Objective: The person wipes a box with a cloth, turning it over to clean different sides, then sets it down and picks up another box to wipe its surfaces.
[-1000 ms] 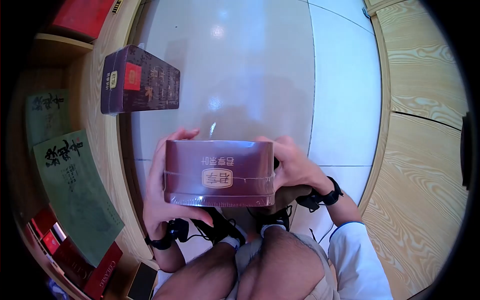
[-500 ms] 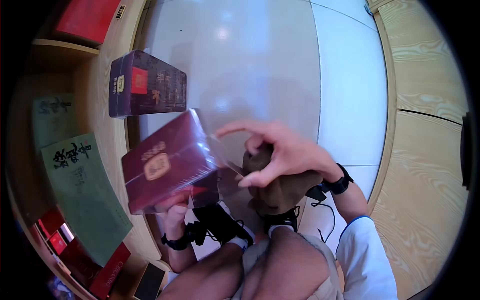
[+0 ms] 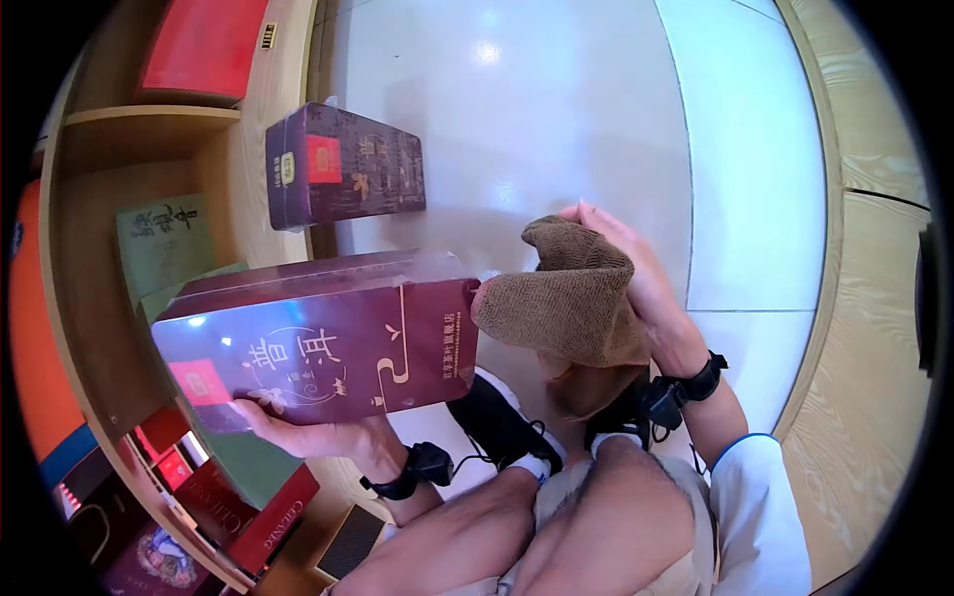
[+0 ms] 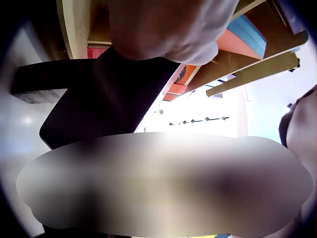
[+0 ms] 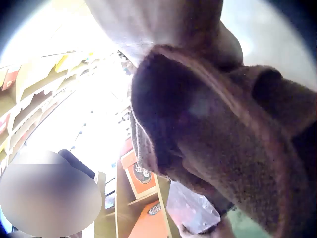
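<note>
My left hand (image 3: 333, 439) grips a maroon tea box (image 3: 328, 343) from below, its thumb lying on the broad printed face. Clear, shiny wrap covers the box, which is tilted with pale Chinese characters and a red label showing. In the left wrist view the box (image 4: 111, 99) is a dark slab under the hand. A brown towel (image 3: 566, 308) is in my right hand (image 3: 651, 273), bunched and draped over the palm, hiding most of the fingers. One fold of the towel reaches the box's right end. The right wrist view shows the towel (image 5: 213, 134) hanging in a loose curve.
A second maroon tea box (image 3: 363, 164) stands at the left cabinet's edge. Inside the wooden shelf (image 3: 149, 119) are green packets (image 3: 164, 238) and a red box (image 3: 204, 50). Pale floor tiles (image 3: 556, 119) lie ahead; a wooden cabinet (image 3: 884, 288) lines the right.
The tea box has gone from both hands to the left alone, turning from its end to its broad face. My right hand has left it and lifted the brown towel beside it.
</note>
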The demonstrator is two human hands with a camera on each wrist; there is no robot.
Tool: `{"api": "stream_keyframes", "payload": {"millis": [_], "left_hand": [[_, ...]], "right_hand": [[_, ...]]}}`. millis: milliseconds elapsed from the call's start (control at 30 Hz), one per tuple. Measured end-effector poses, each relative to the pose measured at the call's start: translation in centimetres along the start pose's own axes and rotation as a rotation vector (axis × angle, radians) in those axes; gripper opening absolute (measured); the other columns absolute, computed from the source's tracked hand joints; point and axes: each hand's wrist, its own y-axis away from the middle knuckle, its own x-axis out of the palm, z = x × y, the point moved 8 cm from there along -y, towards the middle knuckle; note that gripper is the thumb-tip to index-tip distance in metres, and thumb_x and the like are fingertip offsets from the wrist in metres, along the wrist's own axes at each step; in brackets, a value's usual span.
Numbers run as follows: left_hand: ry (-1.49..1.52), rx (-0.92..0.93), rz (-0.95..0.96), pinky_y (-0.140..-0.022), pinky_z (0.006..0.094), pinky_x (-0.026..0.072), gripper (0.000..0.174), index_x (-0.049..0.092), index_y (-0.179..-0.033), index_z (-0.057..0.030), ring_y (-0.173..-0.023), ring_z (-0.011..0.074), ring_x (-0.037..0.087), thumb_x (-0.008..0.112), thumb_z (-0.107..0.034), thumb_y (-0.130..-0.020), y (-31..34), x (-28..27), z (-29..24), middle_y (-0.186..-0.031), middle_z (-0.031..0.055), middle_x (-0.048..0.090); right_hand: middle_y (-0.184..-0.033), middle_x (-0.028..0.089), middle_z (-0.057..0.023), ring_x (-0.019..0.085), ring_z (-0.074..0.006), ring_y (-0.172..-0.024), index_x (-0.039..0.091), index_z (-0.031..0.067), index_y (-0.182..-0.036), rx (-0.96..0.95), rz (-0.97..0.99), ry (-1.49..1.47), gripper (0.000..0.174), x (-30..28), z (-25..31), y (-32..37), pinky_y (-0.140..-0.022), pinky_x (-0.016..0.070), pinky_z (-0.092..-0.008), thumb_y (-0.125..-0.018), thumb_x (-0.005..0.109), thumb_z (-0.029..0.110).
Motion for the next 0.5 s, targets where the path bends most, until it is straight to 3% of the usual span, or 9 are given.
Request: {"api": "stream_keyframes", "payload": {"millis": [133,233,367,467,500], "left_hand": [[0.002,0.003,-0.053,-0.103,0.0436,0.0536,0.058,0.055,-0.145,-0.0047,-0.123,0.0262,0.062,0.057,-0.046,-0.105,-0.1,-0.1,-0.4,-0.138,0.0107,0.061],[-0.018,0.024,-0.066,-0.104,0.0436,0.0535,0.058,0.055,-0.145,-0.0048,-0.123,0.0264,0.062,0.057,-0.046,-0.105,-0.3,-0.5,-0.9,-0.138,0.0117,0.061],[0.012,0.015,-0.074,-0.105,0.0453,0.0528,0.060,0.054,-0.147,-0.0044,-0.125,0.0279,0.061,0.057,-0.047,-0.104,-0.2,-0.3,-1.7,-0.141,0.0128,0.061],[-0.006,0.046,-0.111,-0.108,0.0467,0.0517,0.062,0.053,-0.148,-0.0041,-0.127,0.0295,0.061,0.057,-0.048,-0.104,0.0,0.2,-2.4,-0.143,0.0132,0.060],[0.008,0.045,-0.118,-0.109,0.0475,0.0511,0.062,0.053,-0.148,-0.0039,-0.128,0.0304,0.060,0.058,-0.048,-0.104,0.0,0.1,-2.6,-0.144,0.0133,0.060]], "right_hand": [[-0.121,0.065,-0.0064,0.065,-0.0127,-0.109,0.058,0.0064,-0.131,0.090,0.053,-0.151,0.039,2.3,-2.0,0.1,-0.099,0.0548,-0.0324,-0.117,0.040,0.038],[-0.128,0.065,-0.0085,0.066,-0.0130,-0.112,0.054,0.0055,-0.138,0.098,0.042,-0.186,0.043,3.1,-3.0,-0.3,-0.097,0.0570,-0.0310,-0.117,0.038,0.040],[-0.125,0.062,-0.0073,0.062,-0.0134,-0.114,0.056,0.0077,-0.132,0.078,0.072,-0.227,0.039,4.2,-3.0,-0.1,-0.101,0.0536,-0.0335,-0.117,0.039,0.039],[-0.130,0.062,-0.0067,0.062,-0.0157,-0.118,0.053,0.0079,-0.141,0.112,0.058,-0.193,0.048,3.8,-3.7,-0.4,-0.105,0.0515,-0.0338,-0.116,0.038,0.047],[-0.135,0.061,-0.0068,0.061,-0.0167,-0.122,0.051,0.0072,-0.146,0.132,0.093,-0.192,0.048,4.0,-4.2,-0.2,-0.108,0.0496,-0.0340,-0.113,0.049,0.042]]}}
